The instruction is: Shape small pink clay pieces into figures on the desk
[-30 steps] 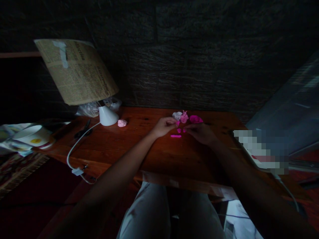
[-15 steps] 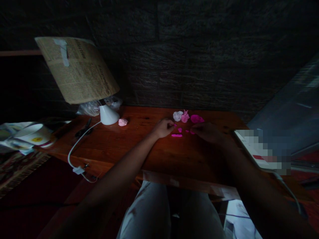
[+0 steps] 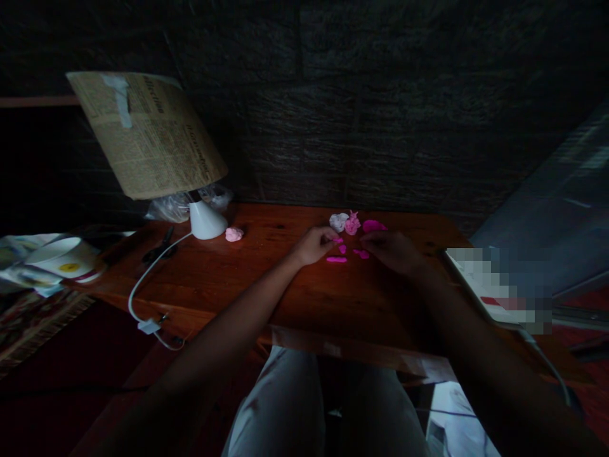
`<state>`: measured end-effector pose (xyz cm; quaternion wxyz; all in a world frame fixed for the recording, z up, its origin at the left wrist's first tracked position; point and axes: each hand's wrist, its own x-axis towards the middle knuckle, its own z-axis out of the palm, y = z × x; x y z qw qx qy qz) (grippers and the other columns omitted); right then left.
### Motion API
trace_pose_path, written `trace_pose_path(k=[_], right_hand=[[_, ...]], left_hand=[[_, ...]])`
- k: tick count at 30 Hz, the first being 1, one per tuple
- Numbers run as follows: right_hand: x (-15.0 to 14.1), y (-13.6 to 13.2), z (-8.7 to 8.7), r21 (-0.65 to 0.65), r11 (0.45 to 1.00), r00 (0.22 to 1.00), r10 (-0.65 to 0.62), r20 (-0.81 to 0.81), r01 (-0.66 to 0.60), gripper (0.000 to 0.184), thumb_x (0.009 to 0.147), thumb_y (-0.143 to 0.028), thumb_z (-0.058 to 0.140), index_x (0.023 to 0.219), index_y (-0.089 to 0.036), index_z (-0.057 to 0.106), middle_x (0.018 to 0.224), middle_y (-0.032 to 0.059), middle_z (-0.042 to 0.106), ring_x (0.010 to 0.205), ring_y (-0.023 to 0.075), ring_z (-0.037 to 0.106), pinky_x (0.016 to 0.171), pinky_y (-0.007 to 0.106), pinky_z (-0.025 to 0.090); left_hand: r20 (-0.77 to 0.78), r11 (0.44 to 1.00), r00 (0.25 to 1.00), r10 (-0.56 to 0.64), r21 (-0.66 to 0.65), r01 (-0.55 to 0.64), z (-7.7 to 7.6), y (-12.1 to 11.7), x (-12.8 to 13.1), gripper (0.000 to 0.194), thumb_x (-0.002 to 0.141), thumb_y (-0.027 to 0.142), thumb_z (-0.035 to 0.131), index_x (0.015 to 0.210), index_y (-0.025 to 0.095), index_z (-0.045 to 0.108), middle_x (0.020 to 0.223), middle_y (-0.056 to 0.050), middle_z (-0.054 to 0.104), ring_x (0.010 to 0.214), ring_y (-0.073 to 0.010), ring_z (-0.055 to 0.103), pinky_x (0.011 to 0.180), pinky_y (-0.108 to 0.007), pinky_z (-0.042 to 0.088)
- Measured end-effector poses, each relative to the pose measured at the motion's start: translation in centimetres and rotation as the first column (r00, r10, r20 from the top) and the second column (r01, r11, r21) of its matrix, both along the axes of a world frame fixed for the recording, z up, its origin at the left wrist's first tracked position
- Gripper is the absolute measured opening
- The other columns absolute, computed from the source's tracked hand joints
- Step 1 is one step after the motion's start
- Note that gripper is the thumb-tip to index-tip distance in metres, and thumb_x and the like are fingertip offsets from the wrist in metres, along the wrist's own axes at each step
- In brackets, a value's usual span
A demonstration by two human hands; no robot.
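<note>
Your left hand point(image 3: 316, 245) has a magenta piece point(image 3: 338, 240) at its fingertips; your right hand point(image 3: 390, 249), a magenta scrap point(image 3: 364, 254) just beside its own. Whether either pinches, I can't tell.

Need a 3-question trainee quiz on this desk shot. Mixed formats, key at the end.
1. True or false: a pale pink lump sits just to the right of the white lamp base.

2. Multiple choice: which of these lies to the left of the white lamp base?
A) the white ruffled lump
B) the scissors
C) the flat magenta patch by the wall

3. Short answer: which of the person's hands is nearer the magenta strip?

Key:
1. True
2. B
3. The left hand
</note>
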<state>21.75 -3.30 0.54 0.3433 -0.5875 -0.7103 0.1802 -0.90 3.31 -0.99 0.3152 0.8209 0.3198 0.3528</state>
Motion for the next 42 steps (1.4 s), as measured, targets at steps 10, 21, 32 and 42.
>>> trace_pose_path(k=[10,21,32,42], right_hand=[[-2.3,-0.3,0.2,0.061,0.985,0.950,0.173,-0.259,-0.163,0.031,0.078,-0.052,0.069,0.088,-0.024,0.078,0.092,0.0037,0.079,0.086,0.0237,0.069,0.085,0.040,0.053],[-2.2,-0.4,0.4,-0.015,0.986,0.926,0.153,-0.346,-0.168,0.036,0.076,-0.055,0.071,0.085,-0.021,0.077,0.085,0.0052,0.074,0.081,0.0216,0.066,0.079,0.037,0.052],[-2.5,-0.6,0.4,-0.045,0.989,0.870,0.099,-0.483,-0.138,0.037,0.074,-0.053,0.074,0.092,-0.021,0.079,0.091,0.0044,0.076,0.084,0.0214,0.069,0.082,0.038,0.054],[-1.0,0.2,-0.2,0.069,0.997,0.937,0.041,-0.347,-0.018,0.025,0.077,-0.040,0.071,0.092,-0.021,0.078,0.097,0.0065,0.078,0.090,0.0240,0.071,0.088,0.040,0.053]], left_hand=[[0.238,0.979,0.962,-0.133,-0.119,0.165,0.3,-0.7,1.0,0.021,0.078,0.028,0.076,0.091,0.013,0.072,0.087,-0.007,0.075,0.078,-0.0146,0.069,0.074,-0.027,0.053],[0.257,0.982,0.959,-0.119,-0.113,0.152,0.4,-0.9,1.1,0.019,0.079,0.029,0.075,0.088,0.013,0.073,0.087,-0.007,0.075,0.079,-0.0148,0.068,0.077,-0.028,0.053],[0.337,0.981,0.937,-0.096,-0.127,0.146,0.1,-0.9,1.6,0.026,0.080,0.037,0.074,0.088,0.013,0.071,0.088,-0.007,0.074,0.079,-0.0143,0.068,0.078,-0.028,0.053],[0.049,0.993,0.998,-0.044,0.113,0.039,-0.1,-0.7,1.1,0.012,0.084,0.020,0.067,0.093,0.016,0.074,0.098,-0.009,0.075,0.093,-0.0189,0.068,0.090,-0.034,0.051]])
